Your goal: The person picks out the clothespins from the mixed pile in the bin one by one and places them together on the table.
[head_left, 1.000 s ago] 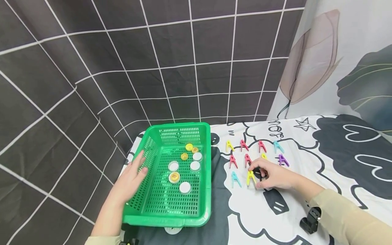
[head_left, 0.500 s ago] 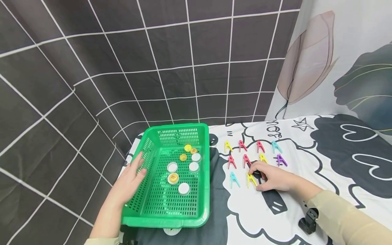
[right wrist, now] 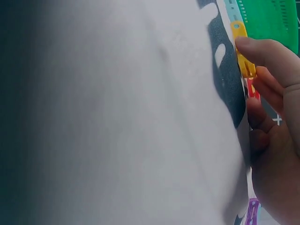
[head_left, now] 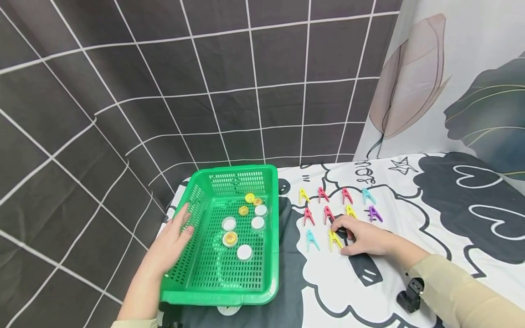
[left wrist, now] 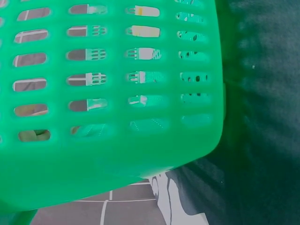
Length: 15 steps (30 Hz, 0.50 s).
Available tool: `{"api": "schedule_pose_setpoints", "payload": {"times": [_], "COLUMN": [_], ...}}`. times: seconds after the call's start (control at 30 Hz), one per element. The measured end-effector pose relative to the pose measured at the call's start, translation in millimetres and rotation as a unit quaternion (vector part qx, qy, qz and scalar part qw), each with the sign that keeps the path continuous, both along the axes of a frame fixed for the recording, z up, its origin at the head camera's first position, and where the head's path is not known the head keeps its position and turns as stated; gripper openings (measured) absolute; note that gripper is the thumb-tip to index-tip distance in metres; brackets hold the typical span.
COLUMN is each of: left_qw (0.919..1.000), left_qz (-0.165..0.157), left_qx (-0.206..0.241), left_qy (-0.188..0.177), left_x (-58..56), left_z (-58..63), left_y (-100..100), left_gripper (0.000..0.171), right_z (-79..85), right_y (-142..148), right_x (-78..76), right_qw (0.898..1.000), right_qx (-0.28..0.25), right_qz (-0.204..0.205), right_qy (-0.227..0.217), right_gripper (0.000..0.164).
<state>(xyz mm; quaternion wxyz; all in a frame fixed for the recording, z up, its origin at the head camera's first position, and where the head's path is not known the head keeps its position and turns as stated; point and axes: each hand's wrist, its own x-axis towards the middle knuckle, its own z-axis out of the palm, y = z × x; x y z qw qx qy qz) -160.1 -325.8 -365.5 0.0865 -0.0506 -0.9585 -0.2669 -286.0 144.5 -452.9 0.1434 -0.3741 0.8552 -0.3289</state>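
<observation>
My right hand (head_left: 365,236) pinches a yellow clothespin (head_left: 334,240) between thumb and fingers, close over the cloth. In the right wrist view the thumb lies against this yellow clothespin (right wrist: 243,56). To its left is a light blue clothespin (head_left: 311,240). Behind them, red clothespins (head_left: 309,217), a second yellow clothespin (head_left: 350,211) and a purple clothespin (head_left: 374,214) lie in a row. The farthest row has yellow, red and blue ones. My left hand (head_left: 166,246), fingers extended, is at the left wall of a green basket (head_left: 270,273).
White bottle caps (head_left: 244,253) and yellow caps (head_left: 244,211) lie scattered in the basket. A white round piece (head_left: 228,310) shows under its front edge. Behind the patterned cloth (head_left: 340,291) hangs a dark grid curtain (head_left: 229,109).
The head view has shifted slightly, so the scene sits a little further left. The yellow clothespin in my right hand has turned slightly. My left hand stays by the basket.
</observation>
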Motion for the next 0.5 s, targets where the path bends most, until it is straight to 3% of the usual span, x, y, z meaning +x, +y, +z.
{"api": "schedule_pose_setpoints", "payload": {"times": [0.5], "left_qw": [1.0000], "left_qz": [-0.008], "left_qx": [-0.002], "left_qy": [0.003], "left_x": [-1.1], "left_z": [-0.1], "left_y": [-0.1], "left_gripper": [0.059], "right_z": [-1.3], "right_y": [-1.1], "right_x": [2.5], "right_qw": [0.999], "right_qx": [0.014], "right_qz": [-0.024], "right_qy": [0.018], "right_gripper": [0.047]}}
